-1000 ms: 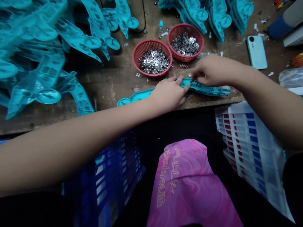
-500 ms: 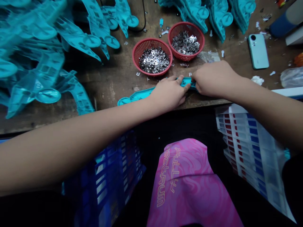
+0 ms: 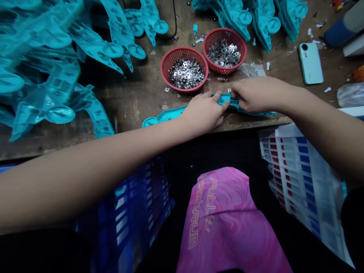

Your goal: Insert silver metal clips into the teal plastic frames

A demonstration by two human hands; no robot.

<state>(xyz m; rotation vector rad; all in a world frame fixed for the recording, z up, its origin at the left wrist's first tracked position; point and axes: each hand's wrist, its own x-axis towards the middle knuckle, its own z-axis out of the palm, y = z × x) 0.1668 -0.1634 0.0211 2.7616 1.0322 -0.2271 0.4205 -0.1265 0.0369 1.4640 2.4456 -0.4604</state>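
Two red mesh baskets of metal bits, a pale green smartphone

The teal plastic moulding looks glossy and smooth, the workbench rough scuffed wood, the small bits shiny metal.

Gold lettering "FULLY" and "…ECTRUM", running sideways, on pink marbled fabric

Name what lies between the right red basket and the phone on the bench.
In the head view, a crumpled translucent sheet and a small white piece lie on the wooden bench between the red mesh basket and the pale green phone.
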